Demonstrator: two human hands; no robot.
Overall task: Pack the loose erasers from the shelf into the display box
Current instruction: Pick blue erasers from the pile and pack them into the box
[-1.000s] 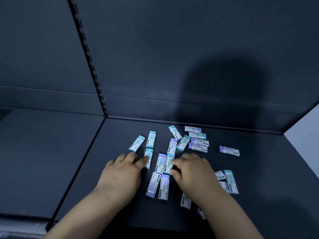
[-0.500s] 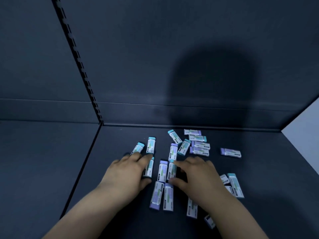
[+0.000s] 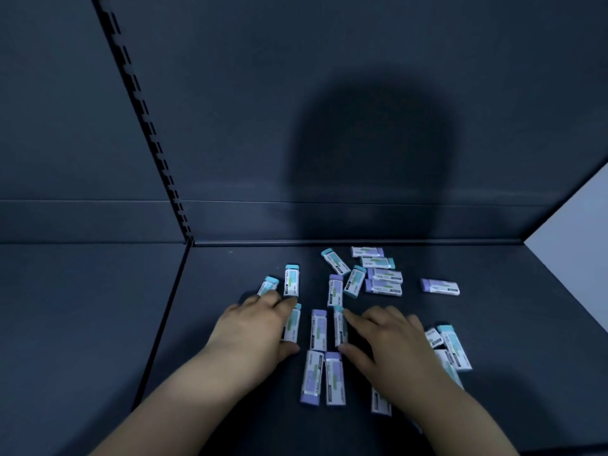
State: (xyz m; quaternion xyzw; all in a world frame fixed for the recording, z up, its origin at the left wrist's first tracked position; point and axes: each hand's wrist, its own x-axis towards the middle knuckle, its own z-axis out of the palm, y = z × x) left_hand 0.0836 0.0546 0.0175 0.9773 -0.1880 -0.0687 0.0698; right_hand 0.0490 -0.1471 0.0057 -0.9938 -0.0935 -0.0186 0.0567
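Note:
Several loose erasers in white sleeves with teal or purple ends lie scattered on the dark shelf point(image 3: 230, 373). My left hand point(image 3: 253, 327) lies flat, its fingers on a teal eraser point(image 3: 292, 325) and reaching toward another teal eraser point(image 3: 268, 285). My right hand point(image 3: 388, 340) lies flat beside a teal-tipped eraser point(image 3: 340, 327), forefinger touching its top end. A purple eraser point(image 3: 318, 329) sits between the hands. Two more purple erasers point(image 3: 324, 378) lie side by side just below. No display box is in view.
A cluster of erasers point(image 3: 378, 271) lies near the back wall, and a lone purple eraser point(image 3: 440, 286) sits to the right. More erasers point(image 3: 452, 345) lie partly under my right wrist. A slotted upright point(image 3: 144, 120) divides the shelf bays. A pale side panel point(image 3: 579, 232) is at right.
Both hands slid slightly forward over the erasers, fingers spreading onto the middle ones. The camera tilted, so the shelf appears lower in view. No eraser was lifted.

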